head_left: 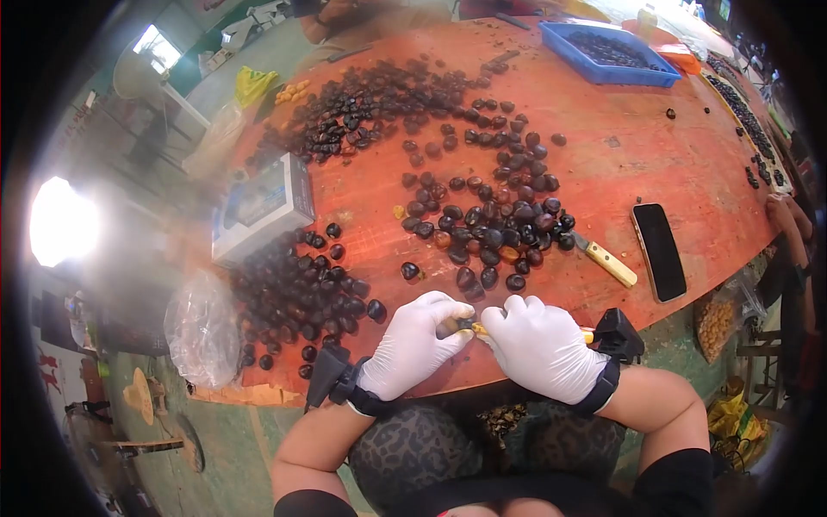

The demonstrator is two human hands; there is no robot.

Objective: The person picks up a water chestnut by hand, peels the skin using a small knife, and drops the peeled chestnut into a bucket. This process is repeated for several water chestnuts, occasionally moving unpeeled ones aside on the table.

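Observation:
My left hand (418, 334), in a white glove, is closed with its thumb and fingers pinching a small dark nut-like fruit (465, 325), mostly covered by the fingers. Right beside it, my gloved right hand (543, 346) is wrapped around a slim yellow-handled tool (588, 335). The handle's end sticks out past the palm, and a yellow bit shows between the two hands; its working tip is hidden. Just beyond the hands lies a loose spread of glossy dark brown fruits (489, 237). A knife with a pale wooden handle (613, 265) rests at their right edge.
More dark fruits are heaped at left (297, 289) and far back (370, 99) on the red table (603, 172). A white box (267, 207), a plastic bag (202, 327), a black phone (660, 252) and a blue tray (594, 73) surround the work area. Other people sit at the edges.

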